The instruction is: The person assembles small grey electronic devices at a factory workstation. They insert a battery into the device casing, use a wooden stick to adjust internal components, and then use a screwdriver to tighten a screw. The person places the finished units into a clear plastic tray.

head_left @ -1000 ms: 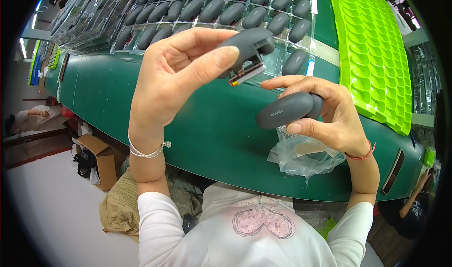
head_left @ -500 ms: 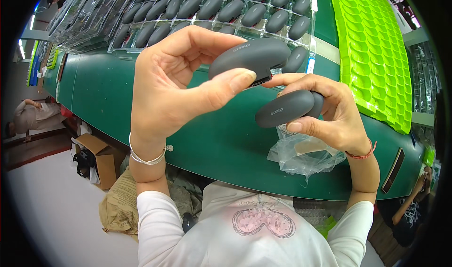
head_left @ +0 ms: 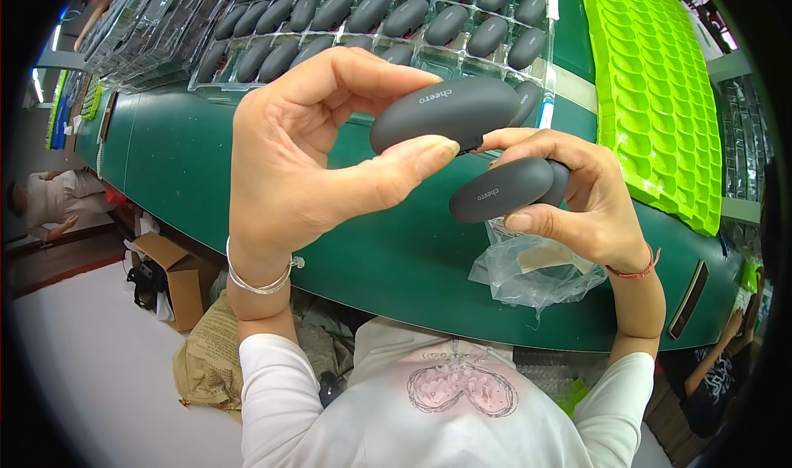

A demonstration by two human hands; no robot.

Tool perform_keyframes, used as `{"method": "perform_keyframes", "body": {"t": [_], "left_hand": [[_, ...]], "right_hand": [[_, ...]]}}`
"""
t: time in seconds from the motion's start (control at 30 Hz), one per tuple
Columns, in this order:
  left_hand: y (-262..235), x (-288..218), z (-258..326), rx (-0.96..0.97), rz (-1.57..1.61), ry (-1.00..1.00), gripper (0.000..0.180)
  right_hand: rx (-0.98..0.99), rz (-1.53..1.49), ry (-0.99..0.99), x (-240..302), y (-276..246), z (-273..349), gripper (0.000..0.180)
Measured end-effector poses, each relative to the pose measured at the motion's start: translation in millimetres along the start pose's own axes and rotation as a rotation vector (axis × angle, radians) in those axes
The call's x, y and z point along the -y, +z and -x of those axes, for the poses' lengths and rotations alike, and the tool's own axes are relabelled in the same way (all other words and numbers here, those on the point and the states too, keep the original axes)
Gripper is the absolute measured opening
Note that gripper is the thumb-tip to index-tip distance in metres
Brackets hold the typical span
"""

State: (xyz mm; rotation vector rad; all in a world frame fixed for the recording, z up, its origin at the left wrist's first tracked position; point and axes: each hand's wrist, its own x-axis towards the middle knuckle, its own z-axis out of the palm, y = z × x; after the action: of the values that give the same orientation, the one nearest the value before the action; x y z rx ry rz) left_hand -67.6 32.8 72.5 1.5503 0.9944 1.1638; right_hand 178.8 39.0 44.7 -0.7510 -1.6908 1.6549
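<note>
My left hand (head_left: 289, 163) pinches a dark grey pebble-shaped device (head_left: 450, 115) between thumb and fingers, raised above the green table. A small dark part juts from its lower edge, mostly hidden behind my thumb tip. My right hand (head_left: 582, 191), just to the right and lower, is closed on another dark grey pebble-shaped device (head_left: 503, 189). Behind that one shows a second rounded dark piece (head_left: 558, 183); whether it is separate I cannot tell. The right index fingertip reaches the lower right corner of the left device, seemingly touching it.
Beyond my hands lies a clear compartment tray (head_left: 546, 76) with several similar devices (head_left: 371, 12). Stacked clear trays (head_left: 157, 35) stand at the far left, a bright green moulded tray (head_left: 652, 96) at right. A crumpled plastic bag (head_left: 536, 274) lies on the green table (head_left: 388, 262) below my right hand.
My left hand has turned its device and shifted it slightly right and down; the jutting part at its lower edge shows less now. The right hand has hardly moved.
</note>
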Motion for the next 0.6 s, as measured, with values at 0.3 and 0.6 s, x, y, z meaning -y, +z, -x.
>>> {"method": "perform_keyframes", "body": {"t": [0.3, 0.6], "left_hand": [[-28.0, 7.3, -15.6, -0.315, -0.192, -0.027, 0.032], [-165.3, 81.4, -33.5, -0.685, -0.884, -0.242, 0.048]], "right_hand": [[-0.008, -0.026, 0.033, 1.2, 0.4, -1.4, 0.033], [0.006, -0.007, 0.029, -2.3, -1.4, 0.8, 0.035]]}}
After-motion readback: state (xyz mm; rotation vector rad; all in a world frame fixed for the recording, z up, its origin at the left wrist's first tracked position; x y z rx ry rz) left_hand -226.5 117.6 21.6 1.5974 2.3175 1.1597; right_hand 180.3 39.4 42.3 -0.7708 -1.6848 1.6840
